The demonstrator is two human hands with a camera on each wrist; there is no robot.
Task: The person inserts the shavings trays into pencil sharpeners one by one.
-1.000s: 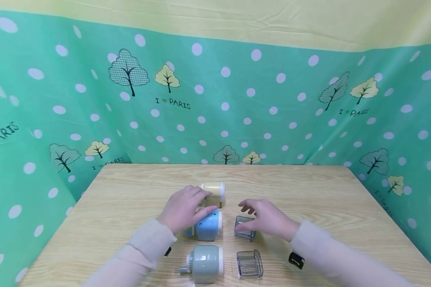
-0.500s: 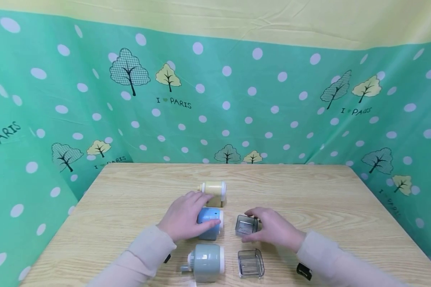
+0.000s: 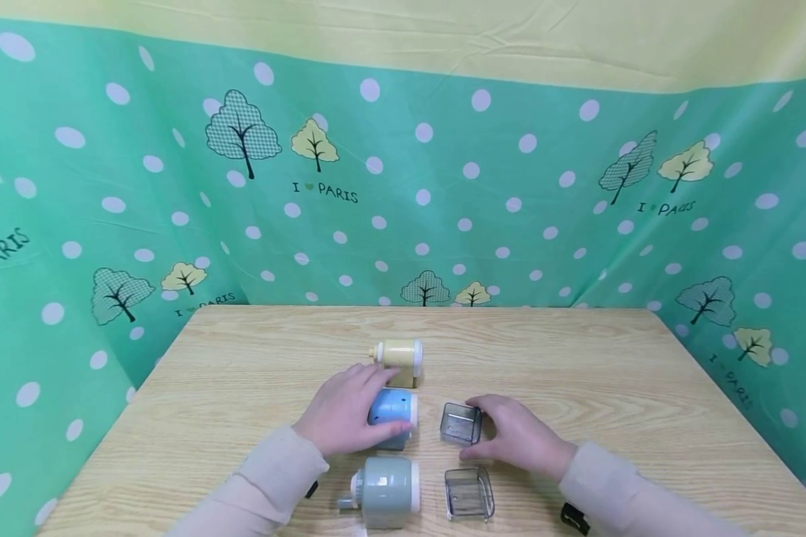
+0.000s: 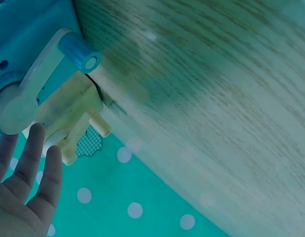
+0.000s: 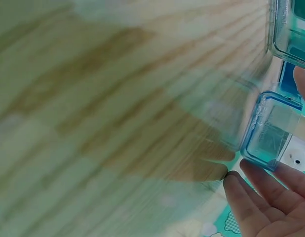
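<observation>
My left hand [image 3: 345, 410] spans the blue hand-crank pencil sharpener [image 3: 389, 406], its thumb along the near side and its fingers by the far side. In the left wrist view, the fingertips overlap the edge of the crank handle [image 4: 41, 69]. My right hand [image 3: 520, 436] holds a clear smoky shavings drawer [image 3: 460, 423] at its right end, thumb at the near corner and index finger at the far corner. Fingertips [image 5: 248, 165] show right at the drawer's edge in the right wrist view. The drawer stands just right of the blue sharpener, apart from it.
Behind the blue sharpener stands a yellow pencil sharpener [image 3: 399, 354]. Nearer the front are a grey-green pencil sharpener [image 3: 386, 485] and a second clear drawer [image 3: 469, 494] to its right. All sit on a wooden table [image 3: 564, 350] with a dotted green curtain [image 3: 510, 179] behind.
My right hand, earlier over the drawer, has drawn back to the right and taken it at its right end. My left thumb has come down along the blue sharpener's near side.
</observation>
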